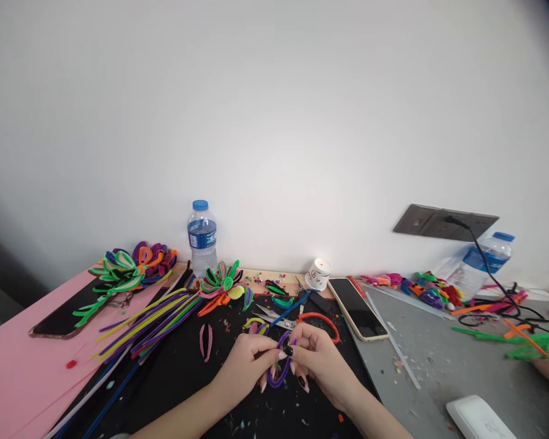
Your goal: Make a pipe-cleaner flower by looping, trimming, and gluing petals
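Both my hands meet over a black mat (183,372) at the bottom middle. My left hand (247,363) and my right hand (318,360) pinch the top of a purple pipe-cleaner loop (278,373) that hangs between them. Just beyond my fingers lie scissors (269,316) and an orange pipe-cleaner ring (322,320). A pink bent pipe cleaner (205,341) lies left of my left hand.
A bundle of straight pipe cleaners (150,320) and finished pipe-cleaner flowers (222,283) lie left. A water bottle (202,238) stands by the wall, with a small paper cup (318,274) and a phone (359,308) to its right. More pipe-cleaner pieces, cables and a second bottle (482,262) lie right.
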A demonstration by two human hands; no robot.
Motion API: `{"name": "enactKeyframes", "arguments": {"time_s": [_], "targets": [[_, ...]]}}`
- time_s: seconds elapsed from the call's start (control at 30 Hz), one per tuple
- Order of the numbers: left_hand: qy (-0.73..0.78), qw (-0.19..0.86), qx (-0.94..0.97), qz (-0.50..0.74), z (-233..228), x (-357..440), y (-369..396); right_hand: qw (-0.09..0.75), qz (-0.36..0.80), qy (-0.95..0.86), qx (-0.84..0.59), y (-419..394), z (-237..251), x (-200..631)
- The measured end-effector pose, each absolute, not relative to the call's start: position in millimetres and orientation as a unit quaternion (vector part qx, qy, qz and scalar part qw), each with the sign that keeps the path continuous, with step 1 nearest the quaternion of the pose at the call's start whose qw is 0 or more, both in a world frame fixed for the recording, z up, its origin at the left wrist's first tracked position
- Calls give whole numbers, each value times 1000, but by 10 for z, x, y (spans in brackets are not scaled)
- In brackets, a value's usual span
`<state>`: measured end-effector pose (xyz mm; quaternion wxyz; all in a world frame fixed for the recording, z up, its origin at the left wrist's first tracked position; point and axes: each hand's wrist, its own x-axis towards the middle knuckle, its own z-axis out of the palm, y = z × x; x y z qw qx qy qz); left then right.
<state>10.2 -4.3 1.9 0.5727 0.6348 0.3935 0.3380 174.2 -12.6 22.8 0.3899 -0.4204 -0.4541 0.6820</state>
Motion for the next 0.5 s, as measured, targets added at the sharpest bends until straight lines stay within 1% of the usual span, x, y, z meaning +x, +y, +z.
{"name": "enactKeyframes", "arguments": {"time_s": [0.2, 0.4, 0.47, 0.5], "targets": [[391, 527, 687, 312, 90, 114, -79, 371, 685, -461, -426, -107, 208, 1748], [376, 449, 735, 341, 84, 116, -58, 390, 646, -492, -435, -92, 158, 1741], [376, 445, 737, 343, 92, 115, -59, 399, 633, -498, -438, -87, 142, 1744], [377, 460, 728, 341, 99, 114, -63, 406, 628, -498, -439, -85, 138, 1748]]}}
